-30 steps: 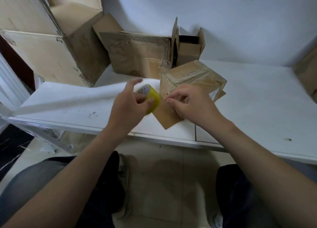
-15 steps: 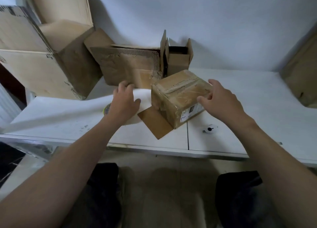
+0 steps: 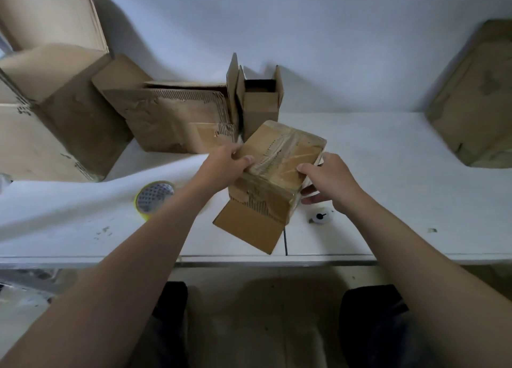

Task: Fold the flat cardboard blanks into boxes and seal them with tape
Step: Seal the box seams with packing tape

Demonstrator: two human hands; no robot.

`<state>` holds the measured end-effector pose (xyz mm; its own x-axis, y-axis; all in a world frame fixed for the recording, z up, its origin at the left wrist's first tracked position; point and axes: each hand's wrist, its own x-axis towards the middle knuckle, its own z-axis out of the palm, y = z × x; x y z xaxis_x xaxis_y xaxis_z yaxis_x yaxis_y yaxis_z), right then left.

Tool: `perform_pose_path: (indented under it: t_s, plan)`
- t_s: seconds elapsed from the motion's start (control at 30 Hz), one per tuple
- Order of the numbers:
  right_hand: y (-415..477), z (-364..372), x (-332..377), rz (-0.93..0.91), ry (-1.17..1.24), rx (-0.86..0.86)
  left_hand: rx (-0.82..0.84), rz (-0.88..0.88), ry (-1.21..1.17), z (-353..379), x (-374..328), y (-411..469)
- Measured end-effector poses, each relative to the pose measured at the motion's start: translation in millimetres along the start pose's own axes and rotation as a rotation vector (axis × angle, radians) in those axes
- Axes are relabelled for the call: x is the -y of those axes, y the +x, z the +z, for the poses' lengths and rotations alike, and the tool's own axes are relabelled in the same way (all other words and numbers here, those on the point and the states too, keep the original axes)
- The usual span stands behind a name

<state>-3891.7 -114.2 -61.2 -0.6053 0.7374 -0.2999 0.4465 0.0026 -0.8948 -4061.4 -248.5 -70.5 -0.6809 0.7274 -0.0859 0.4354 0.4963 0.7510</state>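
We see the taped box near the front middle of the white tabletop, tilted, its top face crossed with clear tape and one brown flap hanging loose off its near lower edge toward us. Left hand grips the box's left side, thumb laid on the top face, fingers wrapped behind. Right hand clasps the right near corner, thumb on top, fingers spread against the side wall. Tape roll, yellow-rimmed, lies flat on the tabletop just left of the left forearm, apart from the box. A small white round object with a black mark sits on the tabletop close under the right wrist; we cannot tell what it is. Behind the box stands a small open carton, flaps up, beside a torn flattened carton leaning at the wall. Large cartons stack at far left; another cardboard piece leans at far right.
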Motion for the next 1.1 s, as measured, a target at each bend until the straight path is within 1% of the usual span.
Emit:
perform_pose_path:
  t_s: [0.07,0.23,0.33,0.37,0.43,0.53,0.6,0.67,0.73,0.87,0.9,0.97,1.03,1.1]
  plan:
    - [0,0,1,-0.016,0.016,-0.008,-0.037,0.029,-0.015,-1,0,-2]
    - [-11,-8,6,-0.164,0.035,-0.086,-0.104,0.122,-0.055,-14,-9,-17]
    - [-26,-21,12,-0.228,0.040,-0.100,-0.173,0.176,-0.176,-13,-21,-35]
    - [-32,-27,15,-0.235,0.065,-0.096,-0.203,0.206,-0.200,-11,-25,-41]
    - [-46,-40,21,-0.248,0.139,-0.084,-0.238,0.277,-0.176,-12,-32,-49]
    - [-62,-60,29,-0.290,0.184,-0.130,-0.183,0.351,-0.075,-15,-50,-62]
    - [-69,-75,32,-0.271,0.202,-0.158,-0.150,0.382,-0.131,-13,-71,-75]
    - [-74,-90,33,-0.223,0.241,-0.164,-0.112,0.341,-0.279,-10,-95,-89]
    - [-79,-105,30,-0.189,0.264,-0.181,-0.112,0.278,-0.364,-6,-111,-92]
    - [-77,-134,8,-0.232,0.283,-0.264,-0.187,0.216,-0.266,10,-134,-84]
    - [-76,-142,3,-0.262,0.260,-0.276,-0.198,0.206,-0.279,16,-139,-80]
    - [-72,-156,-9,-0.343,0.142,-0.305,-0.127,0.205,-0.320,28,-147,-70]
    - [-66,-165,-21,-0.403,-0.015,-0.348,-0.054,0.262,-0.236,43,-149,-57]
    - [-51,-174,-35,-0.410,-0.133,-0.408,-0.056,0.294,-0.113,63,-148,-41]
